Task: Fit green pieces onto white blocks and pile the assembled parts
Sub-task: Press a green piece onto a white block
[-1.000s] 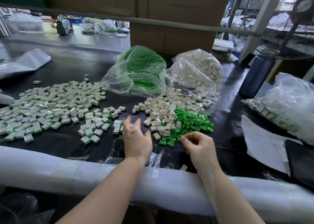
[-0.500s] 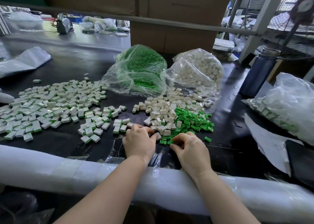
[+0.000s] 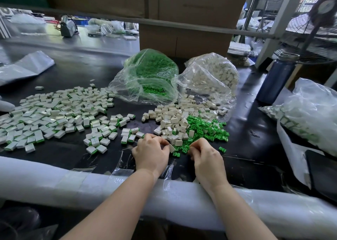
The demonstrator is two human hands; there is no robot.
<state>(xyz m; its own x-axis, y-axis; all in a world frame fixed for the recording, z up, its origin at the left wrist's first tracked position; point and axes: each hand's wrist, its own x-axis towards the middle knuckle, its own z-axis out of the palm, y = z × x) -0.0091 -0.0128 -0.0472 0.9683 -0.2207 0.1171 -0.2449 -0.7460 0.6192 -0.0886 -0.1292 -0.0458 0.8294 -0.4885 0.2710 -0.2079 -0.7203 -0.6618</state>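
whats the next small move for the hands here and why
Probably bring the right hand across to the white block pinched in the left hand and press a green piece in. The block looks bare; the right fingers are curled at the green pile, contents hidden.

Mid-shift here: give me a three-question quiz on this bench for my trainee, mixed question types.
1. True or false: the left hand pinches a white block.
2. Multiple choice: the assembled parts are spread out A) left of the hands, B) right of the hands, C) inside the green bag.
3. Fill in: the loose green pieces lie directly to the ___ of the loose white blocks.

Key: 1 true; 2 A; 3 right. What the curled right hand holds is hidden.
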